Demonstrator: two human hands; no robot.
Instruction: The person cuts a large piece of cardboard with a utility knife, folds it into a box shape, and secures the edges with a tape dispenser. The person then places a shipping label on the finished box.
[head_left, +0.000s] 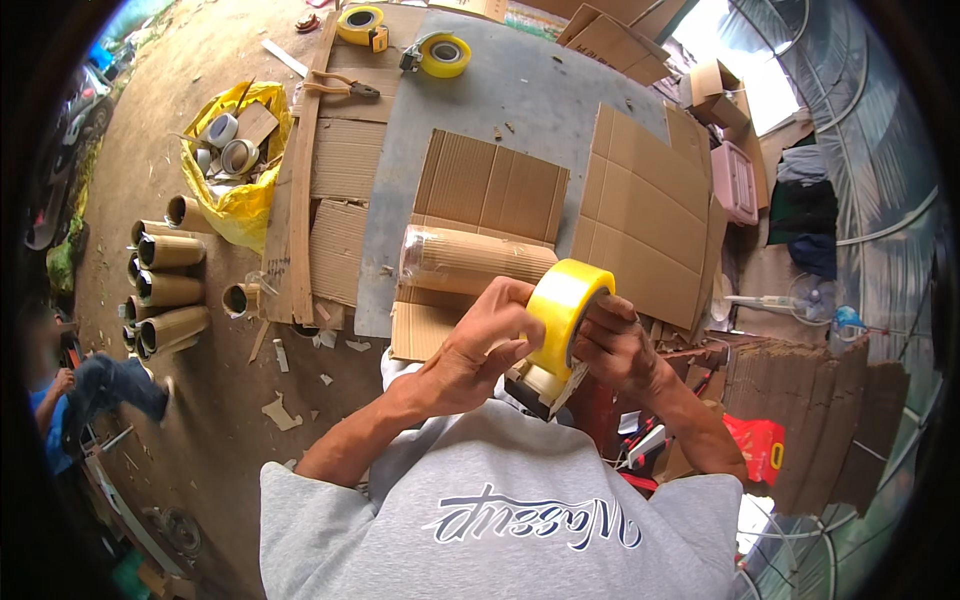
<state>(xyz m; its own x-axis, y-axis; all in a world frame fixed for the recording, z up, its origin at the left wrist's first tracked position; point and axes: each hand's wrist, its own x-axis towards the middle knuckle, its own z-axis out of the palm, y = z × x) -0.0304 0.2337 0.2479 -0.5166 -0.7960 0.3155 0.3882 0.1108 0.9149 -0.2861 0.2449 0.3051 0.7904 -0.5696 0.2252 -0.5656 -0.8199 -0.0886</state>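
Observation:
In front of my chest is a big roll of yellow packing tape (563,300) on a dispenser with a dark lower end (530,392). My right hand (618,345) grips it from the right, fingers at the roll's core. On the other side my left hand (492,335) has its fingers curled against the roll, thumb bent toward it. Just beyond my left hand, a brown corrugated cardboard tube (480,262) wrapped in clear film lies on a flat cardboard sheet (495,185). The tube's right end is partly behind the tape roll.
Two more tape rolls (445,55) and pliers (342,88) lie at the table's far left. Flat cardboard (645,215) covers its right side. On the floor at left stand a yellow bag (262,205) of used cores and several cardboard tubes (170,290). A seated person's leg (120,385) shows far left.

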